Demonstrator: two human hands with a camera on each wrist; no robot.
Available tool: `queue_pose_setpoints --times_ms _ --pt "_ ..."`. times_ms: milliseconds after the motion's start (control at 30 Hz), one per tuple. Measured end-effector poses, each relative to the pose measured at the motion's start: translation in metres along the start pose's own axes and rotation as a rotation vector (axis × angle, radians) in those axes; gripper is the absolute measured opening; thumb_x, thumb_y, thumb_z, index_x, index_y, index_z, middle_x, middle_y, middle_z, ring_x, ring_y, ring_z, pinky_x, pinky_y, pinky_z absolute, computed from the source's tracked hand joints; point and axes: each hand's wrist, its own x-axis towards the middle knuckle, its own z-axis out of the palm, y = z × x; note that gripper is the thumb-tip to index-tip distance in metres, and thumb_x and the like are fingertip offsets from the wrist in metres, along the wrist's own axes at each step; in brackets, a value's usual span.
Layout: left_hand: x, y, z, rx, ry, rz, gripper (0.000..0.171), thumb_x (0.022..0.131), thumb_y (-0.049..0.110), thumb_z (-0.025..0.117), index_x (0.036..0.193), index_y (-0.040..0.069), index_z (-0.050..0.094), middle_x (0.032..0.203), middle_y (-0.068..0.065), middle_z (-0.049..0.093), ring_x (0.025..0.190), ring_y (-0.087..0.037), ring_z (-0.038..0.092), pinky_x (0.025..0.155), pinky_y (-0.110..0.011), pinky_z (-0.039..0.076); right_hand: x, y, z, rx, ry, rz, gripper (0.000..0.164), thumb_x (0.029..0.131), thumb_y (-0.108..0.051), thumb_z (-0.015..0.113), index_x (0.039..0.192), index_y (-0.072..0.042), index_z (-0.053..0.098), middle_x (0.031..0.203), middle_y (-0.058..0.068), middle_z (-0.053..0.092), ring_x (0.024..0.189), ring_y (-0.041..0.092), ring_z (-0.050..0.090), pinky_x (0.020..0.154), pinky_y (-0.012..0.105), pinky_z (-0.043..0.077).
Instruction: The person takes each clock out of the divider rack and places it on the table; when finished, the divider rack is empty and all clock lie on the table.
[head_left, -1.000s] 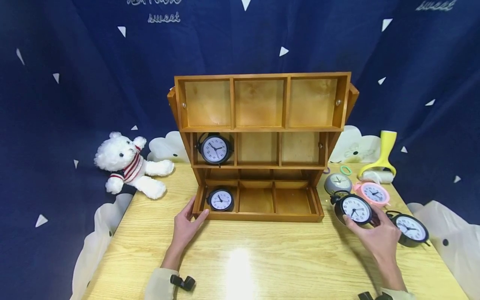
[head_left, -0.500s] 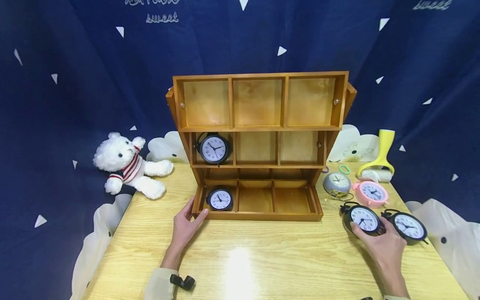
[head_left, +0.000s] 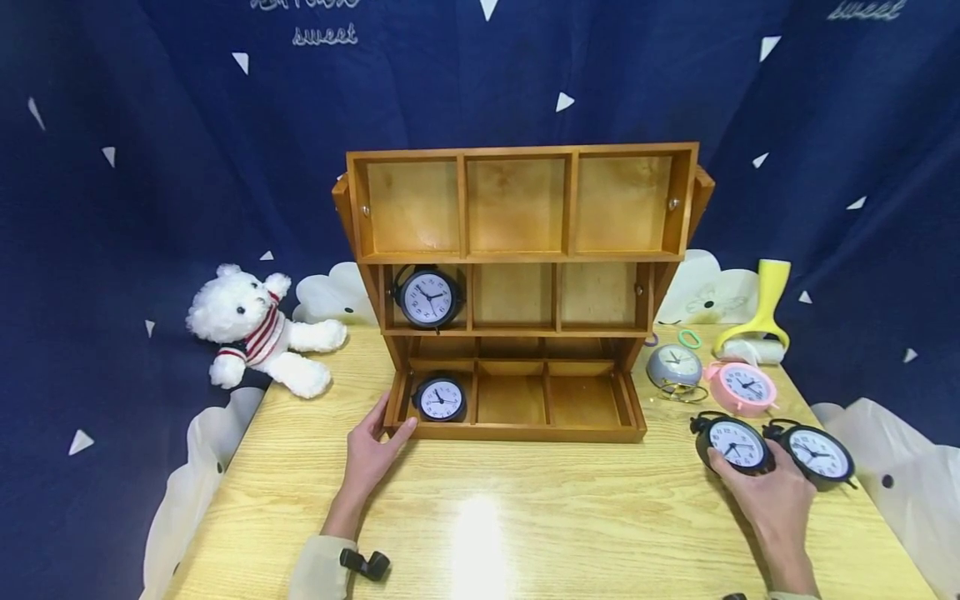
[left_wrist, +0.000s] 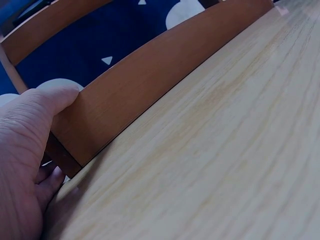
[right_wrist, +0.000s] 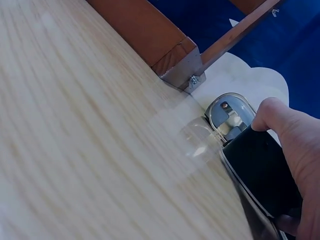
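My right hand (head_left: 772, 500) grips a black twin-bell alarm clock (head_left: 738, 444) by its near edge, thumb by the white dial. In the right wrist view, the thumb (right_wrist: 272, 114) lies on the clock's dark body (right_wrist: 262, 167). Just right of it is another black alarm clock (head_left: 820, 455). At the tiered wooden shelf (head_left: 517, 433), my left hand (head_left: 371, 450) holds the lower left front corner, thumb over the front board and fingers around the side. Two black alarm clocks stand in the shelf's left compartments, one in the middle tier (head_left: 428, 297) and one in the bottom tier (head_left: 440, 400).
Behind the held clock are a grey alarm clock (head_left: 675, 367) and a pink one (head_left: 742, 387). A yellow-handled roller (head_left: 765, 308) and a green ring (head_left: 689, 338) lie farther back. A white teddy bear (head_left: 255, 325) sits at the left. A dark blue curtain hangs behind.
My right hand has moved the black alarm clock rightward and toward me, down beside the other black clock. The left hand has kept its hold on the shelf corner.
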Motion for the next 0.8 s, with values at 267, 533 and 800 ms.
queue_pose_setpoints --times_ms 267,533,800 --pt "0.000 0.000 0.000 -0.008 0.000 0.003 0.076 0.091 0.022 0.085 0.155 0.005 0.049 0.156 -0.015 0.051 0.136 -0.033 0.056 0.107 -0.016 0.045 0.002 0.004 -0.002 0.016 -0.042 0.037 0.073 0.068 -0.025 0.092 0.126 0.010 0.064 0.115 0.041 0.066 0.105 0.059 0.060 0.088 0.065 0.044" --pt "0.000 0.000 0.001 -0.019 -0.006 -0.009 0.074 0.092 0.016 0.083 0.155 0.004 0.048 0.155 -0.017 0.051 0.135 -0.033 0.057 0.102 -0.009 0.046 0.000 -0.005 -0.005 0.014 0.017 -0.036 0.079 0.069 -0.024 0.088 0.134 0.011 0.060 0.125 0.041 0.062 0.116 0.060 0.056 0.097 0.070 0.041" --pt "-0.006 0.028 -0.001 -0.008 -0.022 -0.019 0.074 0.092 0.011 0.082 0.154 -0.005 0.045 0.155 -0.024 0.048 0.135 -0.040 0.055 0.105 -0.015 0.046 -0.002 -0.035 -0.003 0.144 0.123 -0.186 0.055 0.078 -0.017 0.084 0.127 0.003 0.070 0.119 0.028 0.070 0.106 0.038 0.065 0.093 0.020 0.042"
